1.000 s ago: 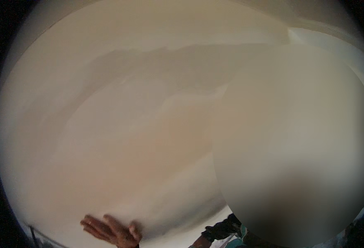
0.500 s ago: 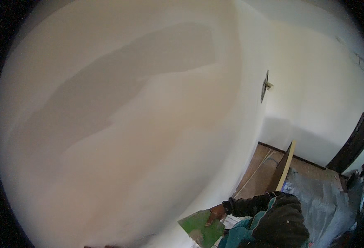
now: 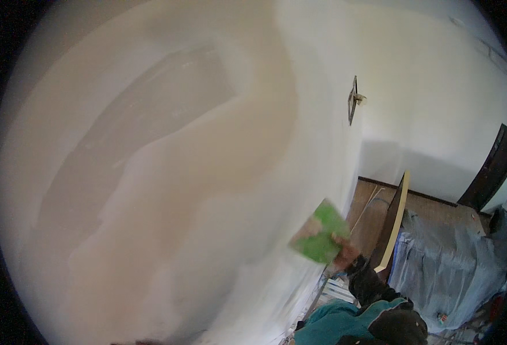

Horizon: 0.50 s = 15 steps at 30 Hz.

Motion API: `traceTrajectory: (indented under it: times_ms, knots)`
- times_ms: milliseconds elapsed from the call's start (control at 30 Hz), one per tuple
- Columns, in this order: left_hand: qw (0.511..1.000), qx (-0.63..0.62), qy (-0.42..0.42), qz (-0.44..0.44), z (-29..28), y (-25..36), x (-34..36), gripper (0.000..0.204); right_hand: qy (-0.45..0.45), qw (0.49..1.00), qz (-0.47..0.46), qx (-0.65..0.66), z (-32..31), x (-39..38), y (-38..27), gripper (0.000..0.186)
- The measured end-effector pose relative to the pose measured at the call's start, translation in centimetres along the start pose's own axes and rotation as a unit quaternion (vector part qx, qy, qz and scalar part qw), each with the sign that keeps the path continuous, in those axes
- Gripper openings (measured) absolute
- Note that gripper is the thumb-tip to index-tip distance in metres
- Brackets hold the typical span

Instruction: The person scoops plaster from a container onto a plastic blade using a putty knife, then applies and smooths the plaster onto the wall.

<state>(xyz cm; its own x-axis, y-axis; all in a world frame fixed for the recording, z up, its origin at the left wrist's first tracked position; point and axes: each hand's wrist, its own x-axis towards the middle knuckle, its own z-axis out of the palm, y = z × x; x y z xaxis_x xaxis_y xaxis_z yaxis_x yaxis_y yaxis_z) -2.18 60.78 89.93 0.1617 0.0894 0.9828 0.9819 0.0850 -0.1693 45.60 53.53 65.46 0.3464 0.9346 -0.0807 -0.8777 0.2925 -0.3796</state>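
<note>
My right hand (image 3: 344, 250), blurred and at the end of a dark sleeve, is closed on a flat green rectangular pad (image 3: 327, 233) with a pale smudged area. The pad is held up against or just off the cream wall (image 3: 167, 218); I cannot tell whether it touches. The wall has a long greyer patch in its upper left and uneven pale and beige areas. Dark fingertips of my left hand (image 3: 138, 342) barely show at the lower edge, too little to tell their shape.
A board with a pale edge (image 3: 397, 217) stands on the brown floor (image 3: 362, 204), beside an object under plastic sheeting (image 3: 449, 264). The adjoining wall has a dark doorway or panel (image 3: 489, 164). A metal bracket (image 3: 354, 100) sits high on the wall near the corner.
My right hand has raised the green pad up the wall. My left hand, spread lower left earlier, has sunk to the lower edge. The view has swung, bringing the room's right side into sight.
</note>
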Motion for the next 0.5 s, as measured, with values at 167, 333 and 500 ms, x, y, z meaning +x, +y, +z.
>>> traceTrajectory:
  times_ms: [167, 333, 500]
  knots:
    - [1.0, -0.001, 0.014, -0.001, 0.2, 0.0, 0.6, 0.062, -0.024, 0.956, -0.28, -0.079, 7.5, 3.3, -7.7, 0.052]
    - [1.0, 0.023, 0.015, 0.003, 0.3, 0.1, -0.1, 0.061, -0.107, 0.859, -0.418, -0.274, 18.8, 5.8, -16.1, 0.043]
    - [1.0, 0.021, 0.01, 0.006, -0.1, 0.2, 0.1, 0.062, -0.206, 0.732, -0.469, -0.45, 27.0, 9.8, -22.3, 0.05]
